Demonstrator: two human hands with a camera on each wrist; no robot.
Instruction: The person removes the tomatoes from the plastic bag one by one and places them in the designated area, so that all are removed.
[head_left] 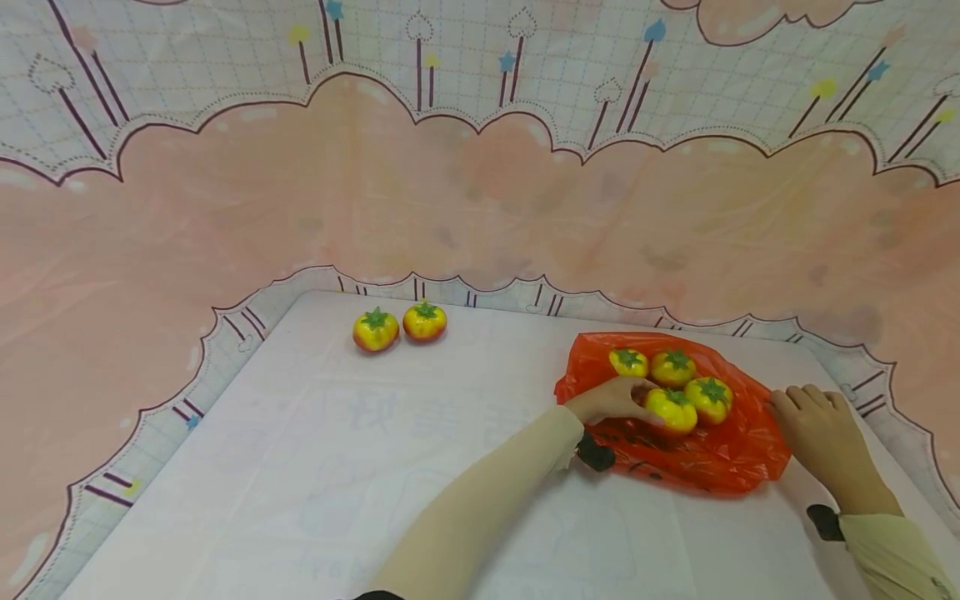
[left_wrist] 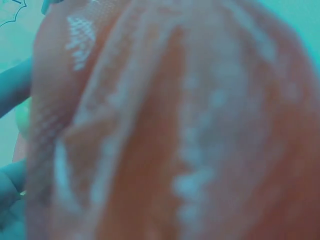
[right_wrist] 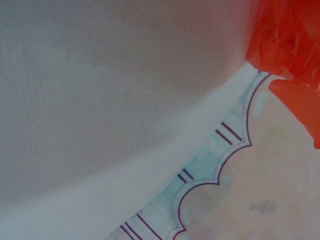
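A red plastic bag (head_left: 705, 467) lies spread on the right side of the table, with several round yellow-red fruits with green leafy tops on it. My left hand (head_left: 611, 400) reaches over the bag's left edge, its thumb and fingers around the front yellow fruit (head_left: 670, 411). Blurred red plastic (left_wrist: 150, 125) fills most of the left wrist view, with finger parts at its left edge. At the bag's right edge, my right hand (head_left: 825, 433) grips the plastic with curled fingers. The right wrist view shows the red bag only at upper right; that hand is out of sight there.
Two more yellow-red fruits, a left one (head_left: 376, 331) and a right one (head_left: 424, 322), sit near the back left of the white table (head_left: 315, 467). Behind rises a pink patterned cloth (head_left: 450, 208). A pale blurred surface (right_wrist: 100, 100) covers much of the right wrist view.
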